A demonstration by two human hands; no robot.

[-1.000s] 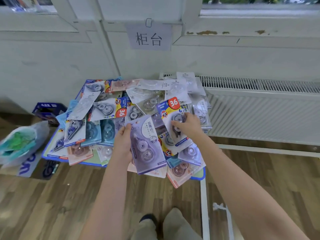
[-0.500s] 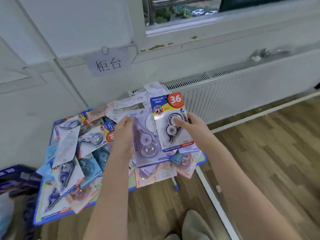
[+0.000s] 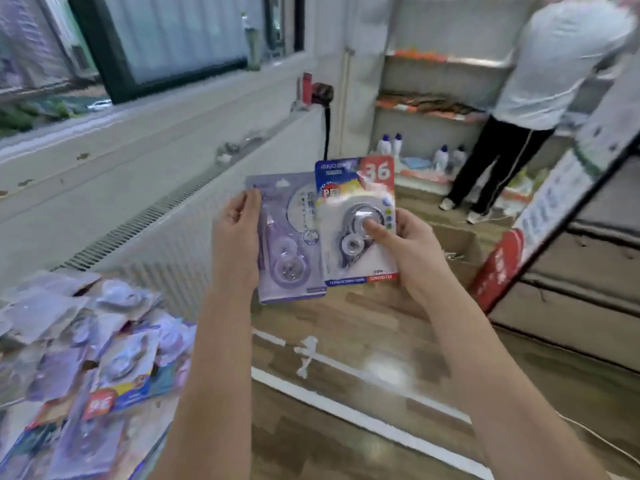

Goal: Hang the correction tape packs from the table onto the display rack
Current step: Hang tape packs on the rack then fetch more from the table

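1. Hands held one pack each, raised side by side in front of the person, well away from the heap of packs [image 3: 86, 368] on the worktop at the lower left.
2. Left hand [image 3: 239, 230] had its grip closed along the left edge of the purple pack [image 3: 287, 244], fingertips curled over the upper corner of the card.
3. Right hand [image 3: 401, 237] had its grip closed on the blue pack [image 3: 356, 220], the one with a red 36 at its top; the thumb pressed on the clear bubble and the fingers wrapped the right edge from behind.
4. Relative to the blue pack, the purple pack sat just to the left and partly tucked behind it, their edges overlapping.
5. Each pack looked light and flat: a stiff card with a smooth plastic bubble that would likely slide under a thumb, so the card edges seemed the surer hold.
6. Hanging would need the hole at the card's top left free, so a hold low on the card seemed best; the holes were too blurred to make out.
7. Beyond the blue pack, to the right, stood shelving [image 3: 433, 109] with another person [image 3: 540, 81] at it; no hooks could be told.
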